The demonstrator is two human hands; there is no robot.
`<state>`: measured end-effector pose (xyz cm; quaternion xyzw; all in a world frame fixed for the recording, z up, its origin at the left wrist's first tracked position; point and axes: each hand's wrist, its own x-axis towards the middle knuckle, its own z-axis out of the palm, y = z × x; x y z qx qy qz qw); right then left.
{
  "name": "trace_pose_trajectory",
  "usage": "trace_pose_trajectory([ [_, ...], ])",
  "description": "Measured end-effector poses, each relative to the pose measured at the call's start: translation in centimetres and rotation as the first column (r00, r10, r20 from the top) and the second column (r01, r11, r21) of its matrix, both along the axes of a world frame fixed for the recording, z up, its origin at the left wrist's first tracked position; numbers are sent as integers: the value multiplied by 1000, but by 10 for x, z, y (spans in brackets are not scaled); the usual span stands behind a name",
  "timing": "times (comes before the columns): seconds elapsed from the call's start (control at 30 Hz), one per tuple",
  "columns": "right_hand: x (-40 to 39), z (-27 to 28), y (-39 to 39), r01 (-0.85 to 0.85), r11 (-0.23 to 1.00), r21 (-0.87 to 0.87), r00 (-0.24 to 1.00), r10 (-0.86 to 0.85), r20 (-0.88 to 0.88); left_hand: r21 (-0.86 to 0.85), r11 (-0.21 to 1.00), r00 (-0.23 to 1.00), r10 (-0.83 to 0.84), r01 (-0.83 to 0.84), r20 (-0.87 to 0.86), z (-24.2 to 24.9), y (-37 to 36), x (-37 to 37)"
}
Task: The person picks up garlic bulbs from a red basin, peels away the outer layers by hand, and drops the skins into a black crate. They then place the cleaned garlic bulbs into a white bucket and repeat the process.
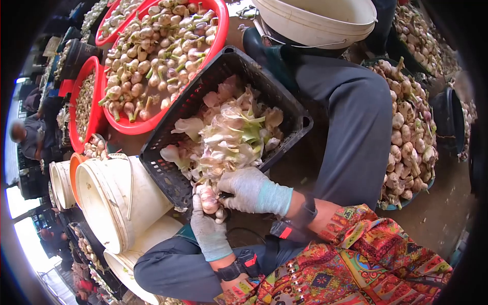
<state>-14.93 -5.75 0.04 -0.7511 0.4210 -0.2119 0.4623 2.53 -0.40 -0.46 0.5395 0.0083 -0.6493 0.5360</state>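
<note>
A garlic bulb point(209, 199) with pinkish-white skin is held in the fingers of my left hand point(207, 231), which wears a grey glove. My right hand point(249, 190), gloved too, is closed against the bulb's right side. Something small and dark shows by its fingertips, too little of it to name. Just beyond both hands stands a black plastic crate point(284, 145), tilted in view. Loose garlic skins point(231, 129) are heaped in it and reach its near edge.
Red tubs point(221, 38) of garlic bulbs stand at the upper left. White buckets point(94, 203) lie at the left, and another white bucket point(315, 28) stands beyond my knee. A large heap of garlic point(406, 142) lies right of my leg. A person point(33, 134) sits at the far left.
</note>
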Motion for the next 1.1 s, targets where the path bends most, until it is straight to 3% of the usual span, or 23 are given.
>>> trace_pose_trajectory([
  [0.13,-2,-1,-8,29,984,174,999,-35,33,-121,985,992,-129,127,-8,-3,2,2],
  [0.23,-3,-7,-10,-10,863,504,944,-158,291,-75,992,994,-105,106,19,-5,3,4],
  [0.37,-1,-15,-12,-96,835,542,927,-123,354,-117,984,991,-137,136,-1,0,6,3],
  [0.43,0,-15,-11,-144,751,645,878,-204,433,-121,985,992,-125,124,0,4,8,1],
  [0.5,-3,-14,-12,-170,794,584,874,-152,461,-124,986,993,-116,116,1,4,9,1],
  [0.57,-7,-9,-12,-194,832,520,869,-101,485,-163,983,978,-118,90,-171,1,9,7],
  [0.6,-10,-4,-12,-115,905,409,935,-41,353,-163,983,978,-117,89,-170,1,8,6],
  [0.63,-11,1,-11,-55,959,278,979,-3,205,-104,990,992,-99,91,-77,1,7,5],
  [0.73,-13,10,-11,8,975,220,994,-32,104,-33,994,994,-102,103,51,8,0,-3],
  [0.77,-13,3,-11,11,973,230,994,-35,101,-20,993,990,-117,119,83,9,-1,-6],
  [0.83,-11,-13,-13,-112,902,417,944,-34,327,12,994,987,-106,106,122,3,-1,-5],
  [0.93,-12,-17,-17,-143,851,506,946,-33,322,-4,988,978,-154,156,140,-3,0,0],
  [1.03,-14,-13,-19,-214,728,652,912,-91,401,-6,990,982,-141,143,129,-3,-1,-2],
  [1.1,-10,-16,-18,-236,664,709,899,-129,419,11,997,974,-74,73,216,6,-1,-7],
])
